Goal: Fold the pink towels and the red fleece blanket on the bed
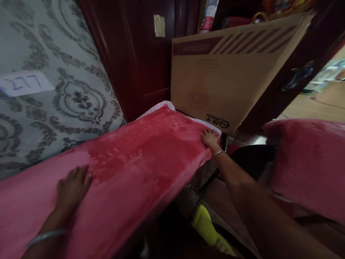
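Fabric (pixel 140 158), pink and red, stretches beside the patterned wall (pixel 81 97) towards a cardboard box (pixel 221 75), under 2 hands: the left hand (pixel 72 187) rests palm-down, gripping nothing; the right hand (pixel 210 137) touches the far corner, whether pinching I cannot tell.

Single head-worn view, facing forward and down, close above red cover (pixel 134 154), cardboard box (pixel 223 79) ahead.

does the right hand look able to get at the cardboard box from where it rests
Probably yes: the right hand rests on the corner of the red cover, close to the cardboard box, with only a pale edging seen between them.
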